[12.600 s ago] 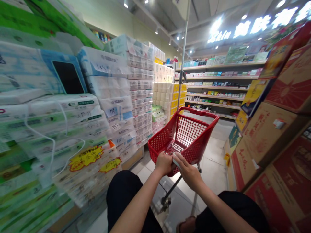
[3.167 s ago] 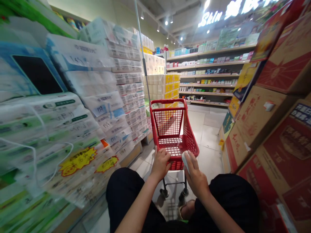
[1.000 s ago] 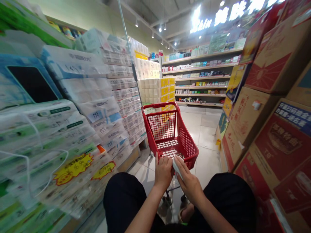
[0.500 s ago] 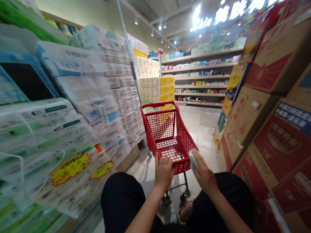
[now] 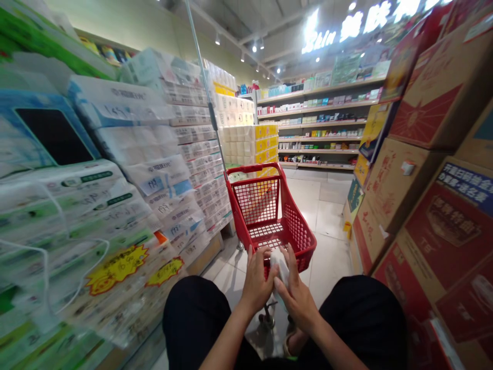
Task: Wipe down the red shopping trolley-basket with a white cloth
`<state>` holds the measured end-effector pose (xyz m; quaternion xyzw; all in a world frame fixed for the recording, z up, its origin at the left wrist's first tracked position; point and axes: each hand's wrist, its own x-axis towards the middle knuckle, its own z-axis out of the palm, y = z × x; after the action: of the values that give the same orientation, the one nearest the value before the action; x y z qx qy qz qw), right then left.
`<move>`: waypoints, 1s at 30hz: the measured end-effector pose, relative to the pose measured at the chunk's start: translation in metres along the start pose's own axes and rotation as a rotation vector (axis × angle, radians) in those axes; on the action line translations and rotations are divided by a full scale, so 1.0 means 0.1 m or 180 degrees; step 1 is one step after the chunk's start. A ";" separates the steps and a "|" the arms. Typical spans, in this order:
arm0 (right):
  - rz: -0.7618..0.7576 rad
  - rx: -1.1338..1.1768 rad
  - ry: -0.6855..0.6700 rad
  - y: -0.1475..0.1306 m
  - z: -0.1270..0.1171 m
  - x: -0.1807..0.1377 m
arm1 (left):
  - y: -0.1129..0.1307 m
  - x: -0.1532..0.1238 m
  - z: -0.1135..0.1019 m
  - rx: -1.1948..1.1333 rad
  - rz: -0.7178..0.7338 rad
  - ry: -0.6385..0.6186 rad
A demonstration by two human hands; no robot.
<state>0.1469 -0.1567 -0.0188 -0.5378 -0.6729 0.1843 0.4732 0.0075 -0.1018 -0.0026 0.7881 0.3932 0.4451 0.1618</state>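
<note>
Two knees in dark trousers (image 5: 194,318) are flanking the near side of the red cart (image 5: 297,228). With the right hand (image 5: 298,295) I am pinching a white wad (image 5: 281,267) between thumb and fingers, right at the cart's near rim. The left hand (image 5: 256,280) is curving at that rim just beside the wad; I cannot tell whether its grip is closing on anything. The cart is standing on pale floor tiles (image 5: 327,218). To its left, wrapped packs (image 5: 154,169) are towering, with yellow price tags (image 5: 117,270) and a white cable (image 5: 63,221) hanging across the nearest ones. To its right, cardboard boxes (image 5: 396,180) are rising in a stack. A thin pole (image 5: 200,64) is standing up by its far left corner. Beyond the cart, loaded shelves (image 5: 319,109) are spanning the room, and a white sign (image 5: 354,24) is glowing above them.
</note>
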 end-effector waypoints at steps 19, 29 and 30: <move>-0.0392 -0.0219 -0.0113 -0.11 0.11 -0.07 | 0.04 0.07 -0.18 0.0546 -0.0202 0.0197; -0.0813 -0.1377 0.0370 0.31 -0.51 0.32 | 0.17 -0.02 -0.22 0.1510 0.0272 -0.0021; -0.0881 -0.1593 0.0288 0.37 -0.54 0.36 | 0.19 -0.03 -0.21 0.1544 0.0316 -0.0055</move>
<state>0.2136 -0.1258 -0.0052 -0.5486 -0.7427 -0.0780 0.3759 -0.0022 -0.1179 0.0191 0.8260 0.4479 0.3383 -0.0508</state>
